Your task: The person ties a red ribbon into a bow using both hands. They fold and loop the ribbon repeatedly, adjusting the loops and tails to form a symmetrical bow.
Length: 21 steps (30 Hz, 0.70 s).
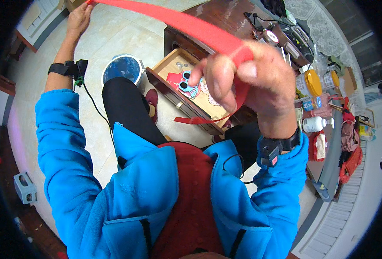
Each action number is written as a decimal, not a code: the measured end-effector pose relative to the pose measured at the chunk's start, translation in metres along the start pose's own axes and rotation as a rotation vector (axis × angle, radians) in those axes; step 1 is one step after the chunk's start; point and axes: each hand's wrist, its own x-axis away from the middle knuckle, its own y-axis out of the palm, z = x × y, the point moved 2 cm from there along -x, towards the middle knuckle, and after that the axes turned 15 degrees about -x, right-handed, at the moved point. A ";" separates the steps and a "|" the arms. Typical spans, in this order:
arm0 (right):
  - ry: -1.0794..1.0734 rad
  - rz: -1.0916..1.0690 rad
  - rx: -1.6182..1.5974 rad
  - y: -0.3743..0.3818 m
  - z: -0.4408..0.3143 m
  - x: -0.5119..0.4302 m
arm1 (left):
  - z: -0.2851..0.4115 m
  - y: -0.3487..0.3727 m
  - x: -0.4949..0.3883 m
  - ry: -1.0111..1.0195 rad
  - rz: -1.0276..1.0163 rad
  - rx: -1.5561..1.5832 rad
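Observation:
A wide red ribbon [178, 20] stretches taut between my two hands above an opened drawer. My left hand [80, 19], at the upper left, pinches one end of it. Close to the camera, my right hand [262, 77] grips the ribbon between thumb and fingers. Below the right hand the ribbon's loose tail [199, 121] hangs and curls to the left. Under it, the wooden drawer [165, 66] holds a blue item with black round lenses [185, 81], a red packet and a pale lacy piece, partly hidden by my fingers.
A bucket [123, 68] stands on the tiled floor left of the drawer. To the right, a crowded table carries yellow-lidded jars [313, 82], a white pump bottle [315, 124], a red container [317, 145] and a black device [294, 39]. A grey plastic stool [25, 187] sits far left.

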 end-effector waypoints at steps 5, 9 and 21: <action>0.212 0.050 -0.124 -0.042 0.073 0.050 | -0.084 -0.010 -0.043 -0.023 0.109 -0.173; 0.381 0.147 -0.332 -0.074 0.173 0.097 | -0.137 -0.057 -0.079 -0.147 0.211 -0.062; 0.171 0.283 0.472 -0.089 0.173 0.052 | 0.192 -0.170 0.032 0.876 0.330 0.063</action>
